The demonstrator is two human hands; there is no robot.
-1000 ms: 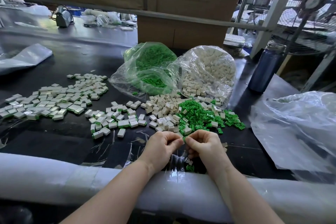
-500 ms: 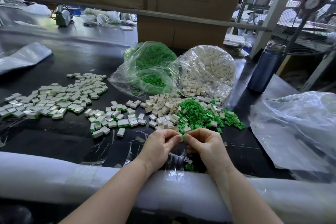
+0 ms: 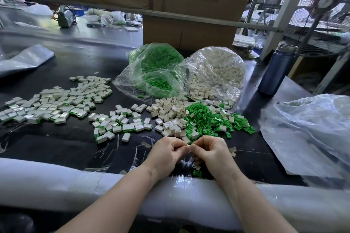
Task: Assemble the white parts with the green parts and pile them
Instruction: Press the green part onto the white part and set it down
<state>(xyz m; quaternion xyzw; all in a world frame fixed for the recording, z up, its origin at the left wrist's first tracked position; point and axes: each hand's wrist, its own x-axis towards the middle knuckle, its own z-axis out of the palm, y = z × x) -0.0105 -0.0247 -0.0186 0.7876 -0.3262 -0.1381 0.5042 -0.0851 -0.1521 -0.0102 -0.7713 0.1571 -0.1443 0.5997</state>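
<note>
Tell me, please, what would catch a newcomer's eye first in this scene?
Probably the bright loose green parts heaped mid-table, just beyond the left hand and right hand pinching a small piece together. Behind them sit two clear bags, the green bag and the white bag; assembled pieces spread far left.

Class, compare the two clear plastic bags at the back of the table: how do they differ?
The left bag holds green parts; the right bag holds white parts. The left bag lies lower and more slumped; the right bag bulges fuller. Both are clear, open toward the person, and spill parts onto the black table.
</note>
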